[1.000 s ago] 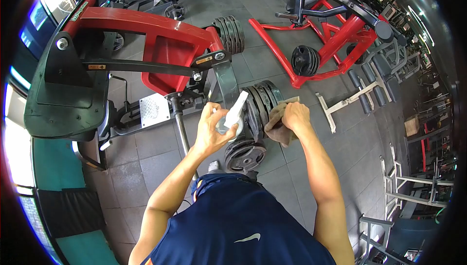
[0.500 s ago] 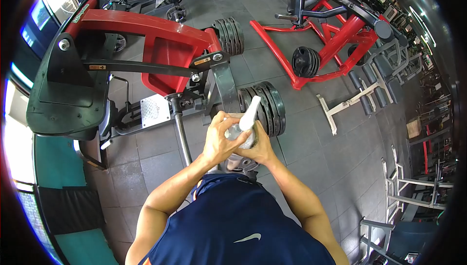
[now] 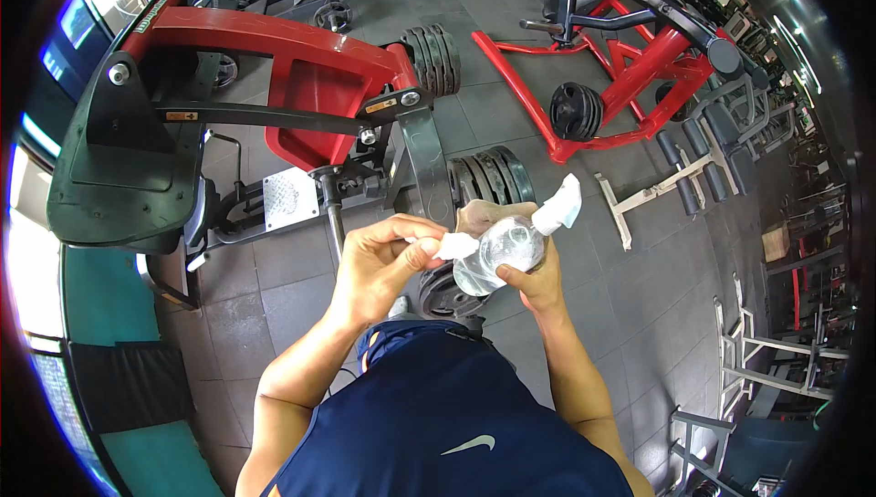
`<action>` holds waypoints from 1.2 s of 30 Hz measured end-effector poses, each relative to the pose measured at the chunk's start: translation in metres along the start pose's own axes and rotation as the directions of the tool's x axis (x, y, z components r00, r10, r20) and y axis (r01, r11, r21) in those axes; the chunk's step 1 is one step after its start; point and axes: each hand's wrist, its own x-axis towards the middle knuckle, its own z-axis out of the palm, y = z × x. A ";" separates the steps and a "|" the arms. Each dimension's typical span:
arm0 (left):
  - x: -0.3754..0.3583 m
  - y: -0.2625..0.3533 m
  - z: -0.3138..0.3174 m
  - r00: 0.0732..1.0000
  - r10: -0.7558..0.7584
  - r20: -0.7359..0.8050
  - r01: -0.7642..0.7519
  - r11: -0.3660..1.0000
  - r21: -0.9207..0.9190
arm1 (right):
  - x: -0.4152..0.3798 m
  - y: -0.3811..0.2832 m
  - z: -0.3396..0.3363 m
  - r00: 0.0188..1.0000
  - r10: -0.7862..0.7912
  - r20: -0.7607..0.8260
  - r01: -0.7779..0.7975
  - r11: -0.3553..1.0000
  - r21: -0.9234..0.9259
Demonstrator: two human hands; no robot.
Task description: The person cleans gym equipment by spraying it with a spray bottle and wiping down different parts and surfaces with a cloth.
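A clear spray bottle [image 3: 499,255] with a white spray head [image 3: 558,205] is in my right hand [image 3: 537,280], its thumb pressed on the side. The bottle leans with the head pointing up and to the right. My left hand [image 3: 388,264] pinches a small crumpled white wad [image 3: 456,246], which looks like tissue, between thumb and fingers. That wad overlaps the left side of the bottle in this view. A beige patch shows behind the bottle, and the far fingers of my right hand are mostly hidden.
Ahead and left stands a red and black weight machine [image 3: 274,50] with stacked black weight plates [image 3: 493,177]. Another red machine frame [image 3: 630,86] is at the upper right. A white-framed bench with black rollers [image 3: 675,168] stands right of me. Grey tiles [image 3: 584,305] cover the floor.
Both hands were together around the bottle. Now they are apart: my right hand has carried the bottle to the right and tilted it, and my left hand has drawn left, pinching the white wad.
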 end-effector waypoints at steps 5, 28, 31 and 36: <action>-0.017 -0.006 0.010 0.996 0.026 0.084 -0.025 1.000 -0.018 | -0.006 -0.003 0.001 0.998 0.009 -0.054 -0.008 1.000 0.028; -0.098 0.154 0.023 0.889 0.439 0.130 -0.327 0.808 -0.490 | 0.009 -0.004 0.028 0.997 0.029 -0.069 -0.027 0.999 0.041; -0.107 0.151 0.028 0.840 0.542 0.001 -0.477 0.741 -0.473 | 0.014 -0.014 0.041 0.997 0.034 -0.067 -0.028 0.995 0.091; -0.060 0.122 0.026 0.751 0.591 0.295 -0.398 0.761 -0.512 | 0.006 -0.012 0.047 0.989 0.078 -0.127 -0.063 0.991 0.121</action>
